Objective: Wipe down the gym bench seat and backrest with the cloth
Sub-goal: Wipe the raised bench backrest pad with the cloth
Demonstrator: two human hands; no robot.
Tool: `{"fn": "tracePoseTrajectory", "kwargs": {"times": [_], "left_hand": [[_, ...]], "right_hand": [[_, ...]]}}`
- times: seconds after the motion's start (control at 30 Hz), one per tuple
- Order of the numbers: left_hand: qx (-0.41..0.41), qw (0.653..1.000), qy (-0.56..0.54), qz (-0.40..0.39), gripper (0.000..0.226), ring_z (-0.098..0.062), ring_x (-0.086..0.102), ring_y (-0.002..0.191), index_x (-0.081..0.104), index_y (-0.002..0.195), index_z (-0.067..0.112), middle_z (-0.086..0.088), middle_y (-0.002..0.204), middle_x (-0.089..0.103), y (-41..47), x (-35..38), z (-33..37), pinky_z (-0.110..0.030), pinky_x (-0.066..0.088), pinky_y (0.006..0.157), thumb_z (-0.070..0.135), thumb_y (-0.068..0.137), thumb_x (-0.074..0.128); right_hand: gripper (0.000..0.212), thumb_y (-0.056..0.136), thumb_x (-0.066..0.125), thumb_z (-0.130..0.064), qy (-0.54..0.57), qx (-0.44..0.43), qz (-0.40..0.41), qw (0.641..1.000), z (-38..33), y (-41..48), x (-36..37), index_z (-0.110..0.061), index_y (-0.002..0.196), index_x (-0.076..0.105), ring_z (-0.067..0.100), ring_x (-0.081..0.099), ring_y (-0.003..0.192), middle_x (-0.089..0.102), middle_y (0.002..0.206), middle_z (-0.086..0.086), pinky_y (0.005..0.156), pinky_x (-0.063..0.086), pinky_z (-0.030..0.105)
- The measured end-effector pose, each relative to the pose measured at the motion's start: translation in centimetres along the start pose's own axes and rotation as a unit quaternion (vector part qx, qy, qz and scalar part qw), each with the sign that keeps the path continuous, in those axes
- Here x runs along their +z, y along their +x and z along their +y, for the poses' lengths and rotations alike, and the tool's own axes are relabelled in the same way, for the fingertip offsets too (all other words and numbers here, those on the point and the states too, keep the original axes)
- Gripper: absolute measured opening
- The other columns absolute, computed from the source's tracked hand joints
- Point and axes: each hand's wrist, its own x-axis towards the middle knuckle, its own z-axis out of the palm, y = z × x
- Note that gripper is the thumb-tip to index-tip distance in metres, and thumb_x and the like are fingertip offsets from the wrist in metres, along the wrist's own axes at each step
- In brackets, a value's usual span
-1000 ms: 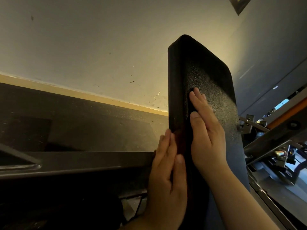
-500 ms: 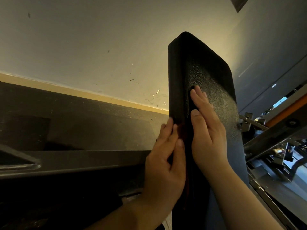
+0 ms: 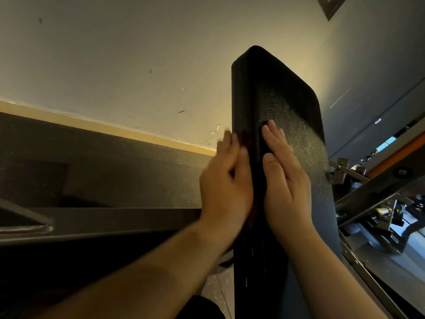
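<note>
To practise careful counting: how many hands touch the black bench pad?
2. The left hand rests against the bench pad at its side edge; the right hand lies flat on its textured face.

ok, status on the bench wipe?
Left hand flat against backrest side edge, motion-blurred. Right hand flat on its front face. Cloth not clearly visible. Nothing in the way.

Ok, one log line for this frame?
step: backrest wipe | left hand: flat on backrest's side edge, blurred | right hand: flat on backrest face | cloth: not clearly visible
</note>
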Motion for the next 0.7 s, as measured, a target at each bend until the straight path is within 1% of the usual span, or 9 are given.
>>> {"fn": "tracePoseTrajectory", "kwargs": {"times": [0.07,0.13,0.2,0.27,0.33,0.4,0.53,0.6,0.7], "left_hand": [[0.004,1.000,0.024,0.015,0.042,-0.013,0.041,0.143,0.045,0.148,0.027,0.006,0.154,0.044,3.9,0.6,1.1,-0.038,0.039,0.116,0.031,0.107,0.044],[0.028,0.999,0.025,0.006,0.043,-0.006,0.033,0.146,0.042,0.151,0.029,0.010,0.158,0.037,4.5,0.8,0.9,-0.033,0.034,0.119,0.033,0.108,0.039],[0.042,0.999,0.001,-0.032,0.045,0.002,0.029,0.145,0.036,0.154,0.032,0.016,0.160,0.033,1.4,0.4,-0.4,-0.027,0.032,0.118,0.035,0.109,0.034],[0.067,0.996,-0.016,-0.057,0.046,0.000,0.026,0.147,0.032,0.155,0.032,0.019,0.160,0.030,-4.0,-0.4,-1.9,-0.037,0.032,0.120,0.033,0.109,0.033],[0.083,0.993,0.031,-0.072,0.048,-0.002,0.018,0.151,0.026,0.155,0.039,0.025,0.162,0.020,-9.6,-1.1,-3.1,-0.046,0.028,0.120,0.038,0.107,0.031],[0.088,0.991,0.079,-0.059,0.049,-0.002,0.014,0.152,0.024,0.152,0.047,0.030,0.162,0.015,-12.0,-1.5,-3.3,-0.046,0.026,0.120,0.041,0.104,0.031],[0.096,0.994,0.040,-0.041,0.045,0.001,0.019,0.149,0.030,0.152,0.032,0.023,0.161,0.024,-6.1,-0.7,-2.1,-0.025,0.023,0.122,0.031,0.108,0.037],[0.055,0.997,0.035,-0.042,0.046,0.004,0.020,0.148,0.031,0.154,0.029,0.017,0.161,0.028,-1.5,-0.2,-0.9,-0.016,0.022,0.119,0.030,0.108,0.037],[0.042,0.998,0.039,-0.037,0.047,0.001,0.024,0.147,0.033,0.156,0.030,0.015,0.162,0.027,0.5,0.2,-0.3,-0.027,0.027,0.121,0.035,0.109,0.034]], "right_hand": [[0.047,0.101,0.039,-0.020,0.000,0.005,-0.005,1.000,0.0,0.1,0.0,-0.030,0.146,0.045,-0.004,0.025,0.147,0.038,0.156,-0.019,0.124,0.022,0.046],[0.047,0.101,0.039,-0.021,0.000,0.008,-0.006,1.000,-0.1,0.1,0.0,-0.033,0.146,0.044,-0.006,0.023,0.147,0.038,0.156,-0.020,0.125,0.021,0.045],[0.047,0.101,0.039,-0.022,0.000,0.010,-0.004,1.000,-0.1,0.0,0.0,-0.034,0.146,0.044,-0.007,0.023,0.147,0.037,0.155,-0.021,0.125,0.021,0.044],[0.047,0.101,0.038,-0.023,-0.006,0.008,-0.004,1.000,-0.1,0.0,0.0,-0.031,0.147,0.045,-0.007,0.023,0.146,0.037,0.155,-0.022,0.125,0.021,0.044],[0.046,0.102,0.038,-0.022,0.001,0.008,-0.003,1.000,0.0,0.0,-0.1,-0.028,0.147,0.047,-0.007,0.024,0.146,0.038,0.156,-0.021,0.125,0.021,0.044],[0.046,0.102,0.039,-0.020,0.005,0.008,-0.001,1.000,0.0,0.0,-0.1,-0.028,0.147,0.048,-0.007,0.024,0.146,0.039,0.156,-0.020,0.125,0.021,0.044],[0.047,0.102,0.038,-0.020,0.002,0.007,-0.006,1.000,-0.1,-0.1,-0.1,-0.026,0.147,0.047,-0.007,0.024,0.146,0.038,0.156,-0.018,0.125,0.021,0.043],[0.047,0.101,0.038,-0.021,0.002,0.013,-0.005,1.000,-0.1,-0.1,-0.2,-0.027,0.147,0.046,-0.007,0.024,0.146,0.038,0.156,-0.018,0.125,0.021,0.043],[0.048,0.101,0.038,-0.021,-0.001,0.016,-0.005,1.000,-0.1,-0.2,-0.2,-0.028,0.148,0.046,-0.007,0.024,0.146,0.038,0.156,-0.018,0.125,0.021,0.043]]}}
